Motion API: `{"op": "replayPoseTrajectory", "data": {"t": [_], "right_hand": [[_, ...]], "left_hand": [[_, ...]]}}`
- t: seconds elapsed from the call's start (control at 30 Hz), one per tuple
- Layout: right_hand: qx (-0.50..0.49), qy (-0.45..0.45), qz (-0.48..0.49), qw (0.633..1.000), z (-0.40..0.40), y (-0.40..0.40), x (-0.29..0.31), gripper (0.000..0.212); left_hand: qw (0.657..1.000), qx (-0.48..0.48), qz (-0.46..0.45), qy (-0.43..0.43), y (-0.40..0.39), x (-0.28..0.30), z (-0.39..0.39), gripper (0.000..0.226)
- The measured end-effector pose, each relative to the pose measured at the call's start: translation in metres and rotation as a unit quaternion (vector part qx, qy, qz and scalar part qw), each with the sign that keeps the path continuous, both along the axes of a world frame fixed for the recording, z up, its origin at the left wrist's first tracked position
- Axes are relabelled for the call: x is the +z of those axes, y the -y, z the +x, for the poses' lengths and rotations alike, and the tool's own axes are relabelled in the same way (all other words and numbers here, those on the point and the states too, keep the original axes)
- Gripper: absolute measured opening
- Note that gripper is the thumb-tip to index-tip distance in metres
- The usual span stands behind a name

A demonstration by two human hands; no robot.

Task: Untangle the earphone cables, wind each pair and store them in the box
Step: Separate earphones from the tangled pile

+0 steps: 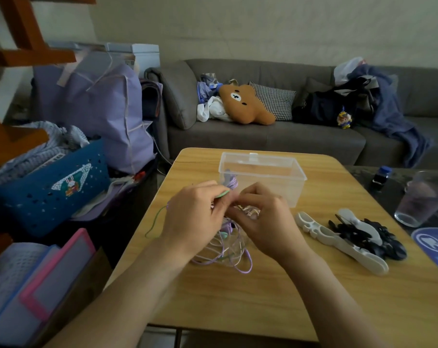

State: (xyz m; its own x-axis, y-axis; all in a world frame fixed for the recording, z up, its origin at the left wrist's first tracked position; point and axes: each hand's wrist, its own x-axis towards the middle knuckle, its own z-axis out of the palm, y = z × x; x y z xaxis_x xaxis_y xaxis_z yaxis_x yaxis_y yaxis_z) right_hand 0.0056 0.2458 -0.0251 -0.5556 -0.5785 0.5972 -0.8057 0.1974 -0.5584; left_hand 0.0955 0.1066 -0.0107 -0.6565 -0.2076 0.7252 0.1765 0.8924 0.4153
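Both hands, left hand [195, 214] & right hand [260, 219], pinch tangled cables [225, 249]; white winders [338, 242], glass [421, 197] nearby.

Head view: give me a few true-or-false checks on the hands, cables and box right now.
1. Both hands, left hand and right hand, pinch the cable tangle. True.
2. The clear box has its lid on. False: it stands open-topped.
3. The tangle lies inside the box. False: it hangs over the wooden table, nearer the person than the box.
4. A drinking glass stands right of the box. True.
5. The white winder lies left of the hands. False: it lies to their right.
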Motion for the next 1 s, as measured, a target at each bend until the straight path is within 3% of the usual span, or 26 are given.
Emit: {"op": "replayPoseTrajectory", "data": {"t": [0.2,0.43,0.53,0.67,0.8,0.87,1.0], "right_hand": [[-0.057,0.053,0.051,0.996,-0.004,-0.003,0.000,0.015],[-0.095,0.104,0.161,0.977,-0.019,-0.013,-0.007,0.015],[-0.096,0.114,0.180,0.972,-0.023,-0.019,-0.006,0.019],[-0.096,0.115,0.173,0.973,-0.023,-0.019,-0.005,0.017],[-0.092,0.134,0.179,0.970,-0.023,-0.017,-0.004,0.011],[-0.089,0.146,0.178,0.969,-0.023,-0.018,-0.004,0.021],[-0.067,0.168,0.152,0.972,-0.022,-0.021,0.000,0.037]], "left_hand": [[0.971,-0.008,0.206,-0.119,-0.006,0.010,0.005,0.028],[0.836,0.025,0.480,-0.265,0.022,0.028,0.005,0.028],[0.793,0.058,0.553,-0.248,0.047,0.021,0.008,0.027],[0.805,0.100,0.564,-0.154,0.058,0.001,0.006,0.025],[0.847,0.162,0.495,-0.109,0.067,-0.003,0.007,0.006],[0.877,0.200,0.435,-0.047,0.070,-0.010,0.007,0.025],[0.920,0.234,0.285,0.135,0.070,-0.023,0.002,0.039]]}}
